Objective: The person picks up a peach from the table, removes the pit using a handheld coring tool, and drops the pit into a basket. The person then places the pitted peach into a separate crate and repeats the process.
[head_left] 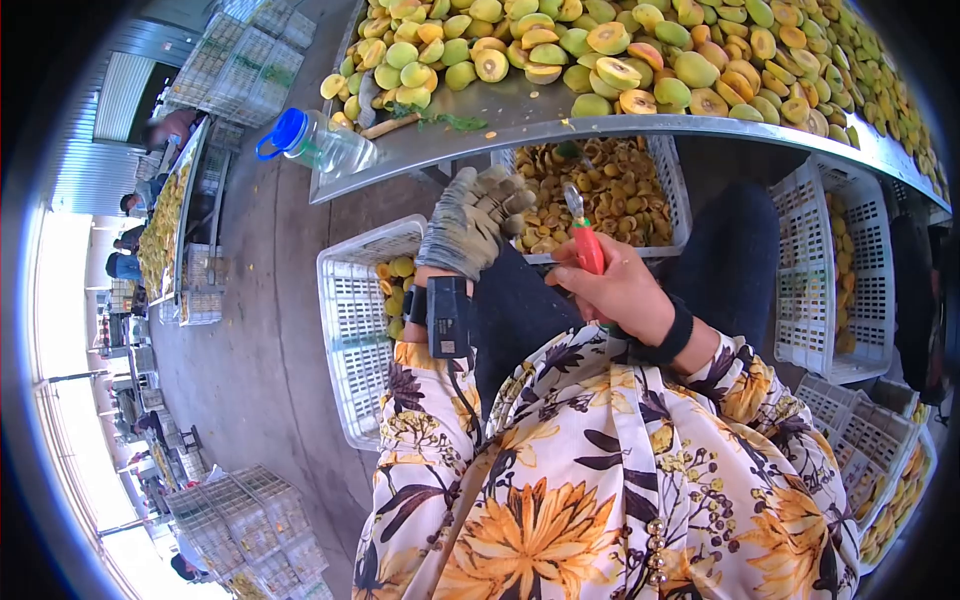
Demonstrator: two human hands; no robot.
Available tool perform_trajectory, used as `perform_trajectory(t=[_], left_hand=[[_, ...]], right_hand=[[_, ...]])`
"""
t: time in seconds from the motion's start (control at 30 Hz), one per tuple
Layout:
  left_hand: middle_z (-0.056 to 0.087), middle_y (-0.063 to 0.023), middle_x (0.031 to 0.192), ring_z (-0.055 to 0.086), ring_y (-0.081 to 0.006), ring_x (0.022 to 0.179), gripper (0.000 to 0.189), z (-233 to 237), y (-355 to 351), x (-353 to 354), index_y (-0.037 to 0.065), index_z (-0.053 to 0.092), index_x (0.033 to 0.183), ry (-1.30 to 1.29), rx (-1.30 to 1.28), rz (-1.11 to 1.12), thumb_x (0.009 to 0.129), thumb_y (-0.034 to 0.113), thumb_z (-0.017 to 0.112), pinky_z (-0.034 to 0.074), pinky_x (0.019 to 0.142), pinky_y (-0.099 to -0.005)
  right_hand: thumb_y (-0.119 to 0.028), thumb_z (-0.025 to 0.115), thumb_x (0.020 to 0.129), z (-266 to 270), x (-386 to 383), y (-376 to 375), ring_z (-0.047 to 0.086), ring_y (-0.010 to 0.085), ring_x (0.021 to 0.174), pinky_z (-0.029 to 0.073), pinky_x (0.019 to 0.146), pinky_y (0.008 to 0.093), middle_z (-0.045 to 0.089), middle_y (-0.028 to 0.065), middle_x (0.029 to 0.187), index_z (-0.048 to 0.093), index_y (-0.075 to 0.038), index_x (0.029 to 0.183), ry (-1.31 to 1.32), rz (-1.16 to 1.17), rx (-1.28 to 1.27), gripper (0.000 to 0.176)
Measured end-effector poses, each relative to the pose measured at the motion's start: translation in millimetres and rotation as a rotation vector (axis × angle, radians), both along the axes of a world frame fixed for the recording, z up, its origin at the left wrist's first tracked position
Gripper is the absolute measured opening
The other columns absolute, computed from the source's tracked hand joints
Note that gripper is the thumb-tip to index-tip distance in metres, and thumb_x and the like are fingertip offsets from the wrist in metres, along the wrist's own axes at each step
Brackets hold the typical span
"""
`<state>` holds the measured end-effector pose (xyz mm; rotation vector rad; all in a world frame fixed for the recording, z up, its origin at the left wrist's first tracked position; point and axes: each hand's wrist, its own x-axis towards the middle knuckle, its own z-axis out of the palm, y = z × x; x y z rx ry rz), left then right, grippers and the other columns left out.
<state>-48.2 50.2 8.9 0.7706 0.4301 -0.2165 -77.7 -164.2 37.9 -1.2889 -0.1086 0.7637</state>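
Observation:
My right hand (625, 290), bare with a black wristband, is closed around a pitting tool (588, 246) with a red handle and a small spoon-like metal tip pointing up. My left hand (474, 225) wears a grey-beige work glove, its fingers curled in; whatever is inside them is hidden. It is just below the metal table edge, left of the tool. Beyond both hands, a white crate (680, 190) under the table holds cut brownish-yellow fruit pieces (600, 190). On the table lie many yellow-green, apricot-like fruits (695, 70), several cut in half with brown centres.
A water bottle (335, 145) with a blue cap lies on the metal table (450, 140), near a wooden-handled tool (391, 126). White crates (345, 340) (835, 270) with fruit stand at both sides. People work at another table (170, 235) far left, near stacked crates (250, 530).

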Motion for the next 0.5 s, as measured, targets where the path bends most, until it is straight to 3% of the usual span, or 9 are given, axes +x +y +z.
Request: perform_trajectory(t=[0.07,0.2,0.3,0.37,0.43,0.47,0.5], left_hand=[[0.062,-0.0139,0.099,0.06,-0.0316,0.092,0.038,-2.6,14.1,-2.7,0.003,0.058,0.101,-0.028,-0.026,0.023,0.085,0.037,0.051,0.048,0.061,-0.0347],[0.062,-0.0127,0.098,0.061,-0.0306,0.088,0.037,20.1,35.6,-11.3,0.004,0.059,0.099,-0.026,0.134,0.01,0.084,0.037,0.054,0.049,0.061,-0.0343],[0.062,-0.0127,0.091,0.061,-0.0271,0.085,0.046,56.2,66.8,-9.5,0.003,0.056,0.102,-0.115,0.524,-0.068,0.081,0.045,0.057,0.049,0.062,-0.0342],[0.057,-0.0088,0.111,0.06,-0.025,0.092,0.045,111.6,96.8,-8.2,0.012,0.053,0.113,-0.322,0.901,-0.192,0.083,0.045,0.053,0.05,0.069,-0.0338],[0.054,-0.0074,0.118,0.059,-0.0237,0.096,0.046,157.3,161.7,9.0,0.016,0.047,0.122,-0.41,1.062,-0.231,0.087,0.045,0.046,0.049,0.073,-0.0323],[0.051,-0.0074,0.122,0.058,-0.0236,0.098,0.049,194.6,181.1,10.0,0.015,0.043,0.127,-0.709,1.258,-0.474,0.089,0.047,0.041,0.048,0.075,-0.0302],[0.054,-0.0074,0.117,0.059,-0.023,0.096,0.049,240.5,197.0,13.4,0.014,0.048,0.122,-0.634,1.372,-0.344,0.089,0.049,0.04,0.048,0.072,-0.0295]], right_hand=[[-0.009,0.058,0.08,-2.6,-5.6,-2.9,0.049,0.0068,0.048,0.039,0.042,0.0199,0.061,0.0059,0.076,0.053,-0.001,0.092,-0.131,0.027,-0.091,0.015],[-0.005,0.061,0.078,-6.2,-16.1,-19.8,0.049,0.0057,0.048,0.04,0.044,0.0198,0.055,0.0003,0.067,0.055,-0.002,0.092,-0.176,-0.009,-0.092,0.016],[-0.005,0.063,0.078,-8.9,-25.1,-31.5,0.049,0.0056,0.047,0.04,0.043,0.0202,0.056,0.0009,0.067,0.055,0.0,0.093,-0.194,-0.075,-0.112,0.018],[-0.004,0.064,0.077,-7.5,-31.4,-42.1,0.049,0.0055,0.047,0.039,0.042,0.02,0.058,0.002,0.07,0.054,0.0,0.094,-0.189,-0.123,-0.142,0.021],[-0.004,0.065,0.077,-3.7,-40.4,-55.8,0.049,0.0055,0.047,0.04,0.041,0.0199,0.058,0.0024,0.071,0.054,0.0,0.094,-0.224,-0.188,-0.215,0.021],[-0.004,0.065,0.076,-0.2,-45.5,-63.9,0.049,0.0054,0.047,0.04,0.041,0.0198,0.059,0.0028,0.072,0.054,0.001,0.094,-0.249,-0.243,-0.287,0.021],[-0.003,0.064,0.076,8.2,-51.9,-74.3,0.049,0.0055,0.046,0.04,0.04,0.0198,0.06,0.0034,0.072,0.053,0.001,0.094,-0.255,-0.287,-0.303,0.021]])
